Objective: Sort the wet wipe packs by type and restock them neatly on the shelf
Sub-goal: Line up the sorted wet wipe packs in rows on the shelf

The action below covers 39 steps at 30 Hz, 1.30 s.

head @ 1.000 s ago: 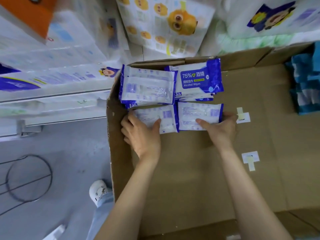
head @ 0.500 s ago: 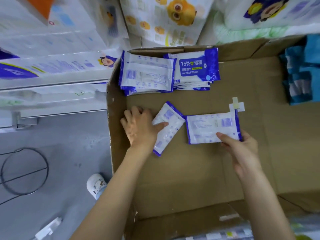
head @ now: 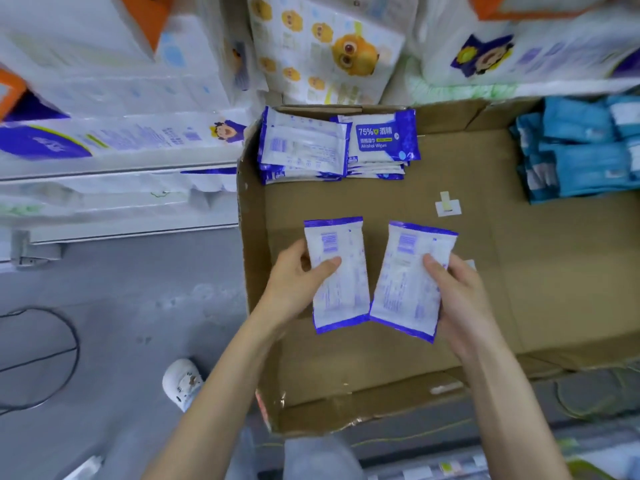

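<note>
I hold two white-and-blue alcohol wipe packs, back side up, above the floor of an open cardboard box (head: 540, 271). My left hand (head: 294, 285) grips the left pack (head: 341, 282) with the thumb on top. My right hand (head: 457, 292) grips the right pack (head: 403, 285) the same way. The two packs stand lengthwise, side by side, their lower corners almost touching. At the box's far left corner lie two stacks of the same alcohol wipes (head: 332, 147), one showing its blue "75% Alcohol Wipes" front (head: 381, 136).
A pile of teal wipe packs (head: 581, 150) fills the box's far right. White shelf edges (head: 121, 230) with large tissue and diaper packages (head: 325, 46) run along the left and behind. Grey floor, a wire loop (head: 41, 358) and my white shoe (head: 181, 381) lie at the left.
Both hands pulled the two packs back from beside the stacks, lifted them off the box floor and turned them lengthwise, closer to me.
</note>
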Each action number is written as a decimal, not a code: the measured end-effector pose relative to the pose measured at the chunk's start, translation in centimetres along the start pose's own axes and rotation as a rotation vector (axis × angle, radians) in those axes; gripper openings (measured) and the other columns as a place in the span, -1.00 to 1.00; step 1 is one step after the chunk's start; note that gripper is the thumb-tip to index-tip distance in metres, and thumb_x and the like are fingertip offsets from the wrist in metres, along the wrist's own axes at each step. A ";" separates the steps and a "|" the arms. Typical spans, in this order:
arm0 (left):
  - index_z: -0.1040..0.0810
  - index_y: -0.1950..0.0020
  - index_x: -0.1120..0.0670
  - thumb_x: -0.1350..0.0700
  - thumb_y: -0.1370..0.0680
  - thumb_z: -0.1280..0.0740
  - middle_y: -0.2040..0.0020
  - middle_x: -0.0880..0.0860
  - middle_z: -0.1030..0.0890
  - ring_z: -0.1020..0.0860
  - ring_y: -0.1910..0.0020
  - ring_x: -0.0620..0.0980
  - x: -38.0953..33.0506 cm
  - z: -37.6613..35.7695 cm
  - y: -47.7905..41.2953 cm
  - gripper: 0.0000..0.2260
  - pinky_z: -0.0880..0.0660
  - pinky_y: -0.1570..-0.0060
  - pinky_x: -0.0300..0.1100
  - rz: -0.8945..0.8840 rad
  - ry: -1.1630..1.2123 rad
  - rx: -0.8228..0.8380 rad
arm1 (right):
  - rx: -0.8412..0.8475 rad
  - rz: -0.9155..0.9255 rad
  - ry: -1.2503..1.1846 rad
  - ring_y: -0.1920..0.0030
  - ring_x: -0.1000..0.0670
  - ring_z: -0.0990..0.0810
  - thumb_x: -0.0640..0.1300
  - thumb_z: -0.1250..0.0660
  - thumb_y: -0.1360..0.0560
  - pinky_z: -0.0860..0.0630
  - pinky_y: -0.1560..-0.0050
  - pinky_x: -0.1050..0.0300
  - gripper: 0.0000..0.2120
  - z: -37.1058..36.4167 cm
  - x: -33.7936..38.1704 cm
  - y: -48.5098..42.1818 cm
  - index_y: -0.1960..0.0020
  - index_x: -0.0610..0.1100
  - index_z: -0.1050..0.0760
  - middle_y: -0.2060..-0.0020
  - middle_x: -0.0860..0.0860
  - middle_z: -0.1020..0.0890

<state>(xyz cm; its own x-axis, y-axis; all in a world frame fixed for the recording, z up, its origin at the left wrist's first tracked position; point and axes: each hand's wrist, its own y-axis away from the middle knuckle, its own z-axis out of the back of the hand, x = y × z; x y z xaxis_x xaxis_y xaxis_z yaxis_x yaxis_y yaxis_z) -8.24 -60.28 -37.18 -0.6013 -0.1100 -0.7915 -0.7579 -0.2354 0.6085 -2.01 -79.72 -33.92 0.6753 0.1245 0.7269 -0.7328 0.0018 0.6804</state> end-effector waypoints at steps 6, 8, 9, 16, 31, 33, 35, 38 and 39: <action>-0.58 -0.01 0.10 0.21 -0.50 -0.36 0.06 0.08 -0.71 -0.69 0.16 -0.02 -3.4 6.1 9.6 -0.89 -0.60 0.28 -0.19 0.122 0.390 -0.033 | 0.311 0.103 0.095 0.00 -0.13 -0.68 -0.35 -0.21 -0.56 -0.61 -0.01 -0.17 -0.76 -6.0 3.9 9.6 -0.16 -0.16 -0.53 0.00 -0.08 -0.70; -0.56 -0.10 0.16 0.21 -0.41 -0.39 0.02 0.15 -0.69 -0.68 0.10 0.11 -4.0 8.7 12.6 -0.74 -0.64 0.19 -0.02 0.196 0.649 0.000 | 0.323 0.171 0.119 0.02 -0.17 -0.68 -0.34 -0.24 -0.55 -0.59 -0.01 -0.23 -0.79 -8.4 4.7 12.6 -0.13 -0.17 -0.55 0.03 -0.11 -0.70; -0.54 -0.14 0.17 0.21 -0.36 -0.40 -0.01 0.17 -0.68 -0.67 0.06 0.15 -4.1 10.1 14.0 -0.64 -0.63 0.15 0.05 0.207 0.746 0.002 | 0.325 0.199 0.123 0.02 -0.19 -0.68 -0.33 -0.25 -0.55 -0.59 -0.02 -0.24 -0.80 -9.5 5.0 14.0 -0.11 -0.18 -0.56 0.04 -0.12 -0.70; -0.47 -0.32 0.15 0.03 -0.41 -0.41 -0.25 0.19 -0.57 -0.55 -0.23 0.16 -5.4 20.3 22.1 -0.49 -0.49 -0.19 0.11 -0.057 0.960 0.148 | 0.443 0.413 0.127 -0.08 -0.11 -0.65 -0.24 -0.21 -0.59 -0.57 -0.07 -0.16 -0.77 -20.8 5.4 25.6 -0.07 -0.06 -0.63 0.01 -0.02 -0.71; -0.51 -0.28 0.11 0.09 -0.44 -0.39 -0.15 0.18 -0.63 -0.63 -0.09 0.14 -6.8 40.7 35.1 -0.59 -0.61 0.03 0.03 -0.336 1.128 0.025 | 0.628 0.742 0.331 -0.28 0.28 -0.44 -0.22 -0.38 -0.49 -0.45 -0.22 0.29 -0.57 -41.7 3.1 40.3 -0.20 0.25 -0.47 -0.29 0.23 -0.49; -0.55 -0.16 0.11 0.14 -0.41 -0.35 0.00 0.17 -0.68 -0.68 0.10 0.10 -7.3 42.5 35.7 -0.68 -0.63 0.24 -0.02 -0.350 1.152 -0.055 | 0.577 0.723 0.336 -0.13 0.23 -0.55 -0.20 -0.44 -0.44 -0.55 -0.03 0.26 -0.57 -43.1 3.5 40.7 -0.20 0.18 -0.49 -0.14 0.21 -0.59; -0.56 -0.09 0.09 0.14 -0.38 -0.34 0.11 0.13 -0.70 -0.68 0.20 0.06 -7.8 44.0 35.6 -0.72 -0.63 0.31 -0.05 -0.348 1.155 -0.147 | 0.513 0.701 0.340 0.04 0.22 -0.58 -0.18 -0.48 -0.39 -0.55 0.14 0.29 -0.60 -44.3 4.0 40.8 -0.17 0.08 -0.53 0.00 0.16 -0.62; -0.55 -0.05 0.08 0.12 -0.34 -0.37 0.17 0.10 -0.70 -0.68 0.25 0.03 -8.9 45.7 34.7 -0.71 -0.63 0.29 -0.07 -0.332 1.139 -0.213 | 0.525 0.633 0.332 0.09 0.11 -0.62 -0.16 -0.50 -0.37 -0.54 0.24 0.23 -0.71 -46.0 5.0 40.1 -0.07 -0.01 -0.58 0.07 0.08 -0.67; -0.55 -0.03 0.08 0.12 -0.33 -0.37 0.19 0.10 -0.70 -0.68 0.28 0.03 -9.2 46.3 34.2 -0.73 -0.63 0.31 -0.08 -0.330 1.144 -0.221 | 0.545 0.608 0.336 0.10 0.09 -0.64 -0.15 -0.50 -0.37 -0.53 0.26 0.25 -0.74 -46.7 5.5 39.7 -0.04 -0.04 -0.59 0.09 0.07 -0.68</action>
<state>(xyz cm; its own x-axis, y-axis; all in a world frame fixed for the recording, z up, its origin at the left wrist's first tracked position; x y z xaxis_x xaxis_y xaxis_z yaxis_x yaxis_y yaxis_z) -40.37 -22.66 -6.37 0.2686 -0.7777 -0.5684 -0.7060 -0.5604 0.4331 -31.29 -32.64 -7.29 0.0588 0.2349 0.9702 -0.7574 -0.6227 0.1966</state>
